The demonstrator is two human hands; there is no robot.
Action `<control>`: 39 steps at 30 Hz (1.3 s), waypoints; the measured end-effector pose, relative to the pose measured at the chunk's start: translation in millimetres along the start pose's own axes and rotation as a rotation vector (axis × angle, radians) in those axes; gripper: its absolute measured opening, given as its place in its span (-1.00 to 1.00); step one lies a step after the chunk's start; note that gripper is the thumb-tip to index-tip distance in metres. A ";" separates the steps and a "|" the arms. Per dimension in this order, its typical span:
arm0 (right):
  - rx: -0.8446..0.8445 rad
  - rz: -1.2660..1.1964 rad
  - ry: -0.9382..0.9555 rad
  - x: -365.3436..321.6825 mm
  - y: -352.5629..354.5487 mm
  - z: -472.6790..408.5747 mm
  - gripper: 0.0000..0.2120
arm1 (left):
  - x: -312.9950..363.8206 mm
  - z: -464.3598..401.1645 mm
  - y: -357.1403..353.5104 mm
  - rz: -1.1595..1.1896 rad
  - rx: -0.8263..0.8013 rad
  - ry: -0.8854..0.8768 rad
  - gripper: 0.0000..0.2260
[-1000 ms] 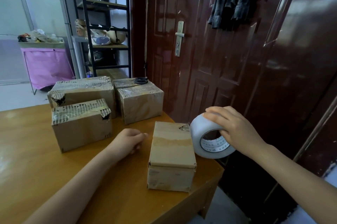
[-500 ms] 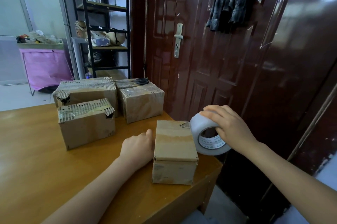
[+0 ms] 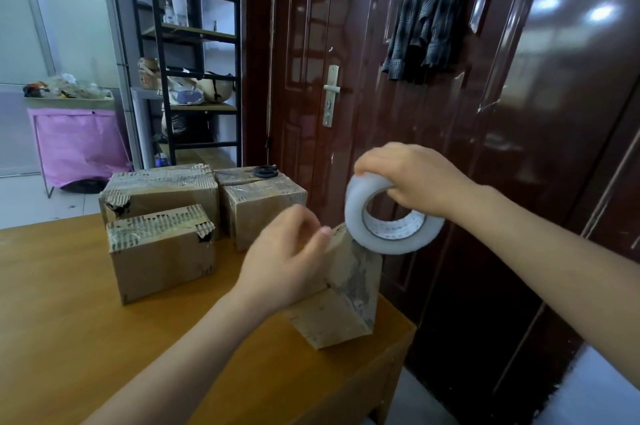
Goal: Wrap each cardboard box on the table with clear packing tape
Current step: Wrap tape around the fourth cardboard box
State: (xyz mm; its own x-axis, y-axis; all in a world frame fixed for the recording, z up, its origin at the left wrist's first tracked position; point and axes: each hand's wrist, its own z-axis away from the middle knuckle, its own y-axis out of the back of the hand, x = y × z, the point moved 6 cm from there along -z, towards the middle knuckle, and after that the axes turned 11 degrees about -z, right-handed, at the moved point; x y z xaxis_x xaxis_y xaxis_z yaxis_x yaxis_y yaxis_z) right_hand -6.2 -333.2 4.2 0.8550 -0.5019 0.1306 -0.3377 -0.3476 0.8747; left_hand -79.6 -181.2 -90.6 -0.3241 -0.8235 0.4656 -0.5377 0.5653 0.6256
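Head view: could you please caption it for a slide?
Left hand tips a brown cardboard box while right hand holds a clear tape roll.

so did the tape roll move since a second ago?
Yes. The tape roll, gripped by the right hand, has risen off the table edge and now sits above the tilted box.

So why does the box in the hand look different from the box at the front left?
The held box is tipped up on an edge, gripped by the left hand, with the tape roll against its top. The front left box sits flat, untouched, with ragged corrugated strips and torn corners on top. Both are brown cardboard on the table.
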 end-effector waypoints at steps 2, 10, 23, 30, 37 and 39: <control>-0.115 0.088 0.018 -11.1 -2.0 -19.8 -0.59 | 24.4 9.8 -5.8 -0.118 -0.005 -0.239 -0.75; -0.205 0.050 -0.007 -33.6 -35.7 -54.3 -0.64 | 9.2 37.0 -31.2 -0.587 -0.109 -0.696 -0.48; 0.346 -0.704 -0.218 -1.0 -57.9 14.2 -0.40 | -5.3 40.8 -33.3 -0.602 -0.044 -0.399 -0.48; 0.631 -0.623 -0.206 -20.7 -86.2 21.5 -0.35 | -7.4 42.8 -38.3 -0.611 -0.011 -0.378 -0.52; 0.288 -0.461 -0.201 -15.0 -58.0 13.2 -0.28 | -5.4 43.3 -38.2 -0.599 -0.006 -0.355 -0.53; 0.177 -0.413 -0.201 -11.6 -41.0 14.7 -0.26 | -4.5 43.5 -38.7 -0.593 0.000 -0.366 -0.53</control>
State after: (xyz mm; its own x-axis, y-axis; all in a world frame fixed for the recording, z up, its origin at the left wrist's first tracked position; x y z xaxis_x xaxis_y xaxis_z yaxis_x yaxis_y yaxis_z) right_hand -8.1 -324.8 -40.1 0.8447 -0.4304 -0.3182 -0.0628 -0.6701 0.7396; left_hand -91.2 -201.5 -144.1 -0.2169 -0.9564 -0.1954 -0.7049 0.0150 0.7092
